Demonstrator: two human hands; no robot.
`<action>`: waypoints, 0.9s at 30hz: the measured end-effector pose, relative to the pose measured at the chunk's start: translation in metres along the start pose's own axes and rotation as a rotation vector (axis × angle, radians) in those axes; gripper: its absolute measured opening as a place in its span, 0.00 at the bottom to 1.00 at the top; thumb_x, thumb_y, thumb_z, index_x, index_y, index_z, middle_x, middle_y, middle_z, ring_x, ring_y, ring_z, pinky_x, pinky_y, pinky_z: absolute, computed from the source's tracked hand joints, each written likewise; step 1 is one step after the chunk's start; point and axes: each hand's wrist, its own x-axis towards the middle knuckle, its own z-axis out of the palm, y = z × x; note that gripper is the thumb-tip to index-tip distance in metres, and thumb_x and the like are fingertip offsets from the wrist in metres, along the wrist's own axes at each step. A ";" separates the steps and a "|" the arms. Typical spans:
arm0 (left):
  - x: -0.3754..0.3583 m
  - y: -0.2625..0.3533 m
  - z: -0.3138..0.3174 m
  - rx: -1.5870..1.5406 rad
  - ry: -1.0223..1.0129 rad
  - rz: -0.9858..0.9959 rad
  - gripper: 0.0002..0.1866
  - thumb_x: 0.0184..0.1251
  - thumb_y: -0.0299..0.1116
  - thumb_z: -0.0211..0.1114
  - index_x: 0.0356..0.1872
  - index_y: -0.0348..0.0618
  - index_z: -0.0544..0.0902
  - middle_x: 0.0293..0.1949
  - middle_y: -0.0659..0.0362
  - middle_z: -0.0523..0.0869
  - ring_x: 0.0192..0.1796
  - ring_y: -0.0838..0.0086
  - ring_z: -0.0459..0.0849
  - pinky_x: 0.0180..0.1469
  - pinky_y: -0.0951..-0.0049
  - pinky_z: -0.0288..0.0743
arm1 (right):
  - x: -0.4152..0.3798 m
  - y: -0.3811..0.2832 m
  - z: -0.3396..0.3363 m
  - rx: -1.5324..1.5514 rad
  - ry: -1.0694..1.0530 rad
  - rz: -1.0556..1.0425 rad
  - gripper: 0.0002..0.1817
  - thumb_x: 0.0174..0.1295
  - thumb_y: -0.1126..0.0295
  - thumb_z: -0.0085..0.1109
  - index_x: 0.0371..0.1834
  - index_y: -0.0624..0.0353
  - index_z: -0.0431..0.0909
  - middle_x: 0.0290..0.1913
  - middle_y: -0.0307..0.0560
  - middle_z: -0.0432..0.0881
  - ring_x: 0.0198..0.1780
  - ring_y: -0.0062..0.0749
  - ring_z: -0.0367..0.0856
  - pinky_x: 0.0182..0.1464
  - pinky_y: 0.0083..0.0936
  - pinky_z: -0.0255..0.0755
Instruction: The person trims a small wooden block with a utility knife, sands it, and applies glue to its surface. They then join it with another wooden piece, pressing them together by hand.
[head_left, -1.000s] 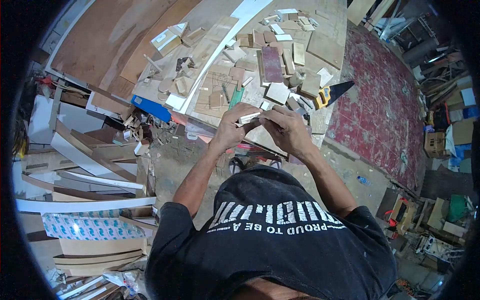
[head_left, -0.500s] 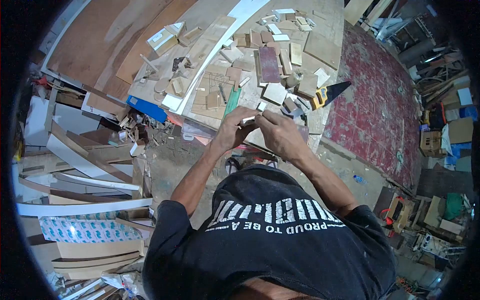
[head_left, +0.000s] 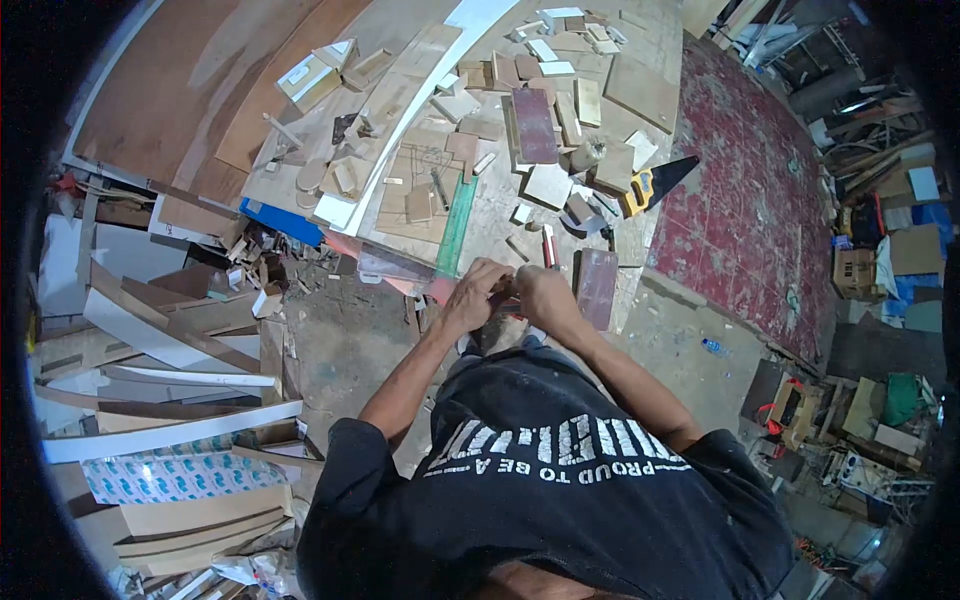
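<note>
My left hand (head_left: 477, 298) and my right hand (head_left: 548, 300) are close together at the near edge of the wooden worktable (head_left: 500, 232), low in front of my shirt. Both have their fingers curled inward. Whatever sits between them is hidden by the knuckles. Just beyond my right hand lies a red and white stick-like tool (head_left: 549, 246). To its right is a dark red flat block (head_left: 597, 288). A green straight strip (head_left: 457, 225) runs toward my left hand. A small white block (head_left: 522, 214) rests farther in on the table.
Wood offcuts and a dark red board (head_left: 534, 125) crowd the tabletop. A handsaw (head_left: 655, 187) with a yellow handle juts over the right edge. Curved panels (head_left: 170, 430) are stacked at left. A blue bottle (head_left: 712, 346) lies on the floor at right.
Both hands have come down toward my body, off the tabletop. The small pale piece seen between them before is now hidden. The red and white tool and the near dark red block show more fully.
</note>
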 end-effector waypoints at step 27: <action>0.043 -0.119 0.032 -0.258 0.006 -0.308 0.14 0.61 0.23 0.62 0.48 0.40 0.84 0.42 0.47 0.87 0.45 0.53 0.86 0.51 0.64 0.79 | 0.072 0.044 0.086 0.108 0.380 0.142 0.08 0.63 0.70 0.62 0.38 0.65 0.83 0.25 0.55 0.80 0.26 0.31 0.77 0.32 0.28 0.70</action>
